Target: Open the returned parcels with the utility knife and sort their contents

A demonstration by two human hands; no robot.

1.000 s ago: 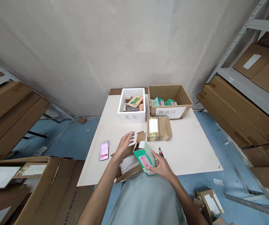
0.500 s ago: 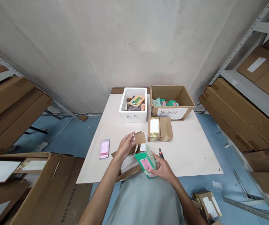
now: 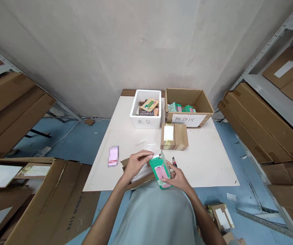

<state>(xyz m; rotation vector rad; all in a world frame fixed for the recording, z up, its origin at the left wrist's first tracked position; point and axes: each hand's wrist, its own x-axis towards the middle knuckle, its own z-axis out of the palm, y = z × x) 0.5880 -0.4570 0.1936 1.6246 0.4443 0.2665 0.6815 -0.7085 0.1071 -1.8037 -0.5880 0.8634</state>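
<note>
My right hand grips a small green box with a pink picture on its front, fingers along its right side and thumb on the front. The box is tilted, held over the table's near edge, close to my lap. At its upper end my left hand pinches the white top flap with thumb and fingers together. Beneath my left hand lies an opened brown carton with white wrapping inside, partly hidden by my hand and the green box. Just past my right hand, a box cutter rests on the table.
A white foam bin with books and a cardboard box with green packs stand at the table's back. Before them sit two taped brown boxes. A blurred phone lies left. Shelves and cartons flank the table.
My left hand has come down and right onto the green box's top. The box is more upright, and a clear plastic piece now lies on the table behind it. The view has tilted slightly.
</note>
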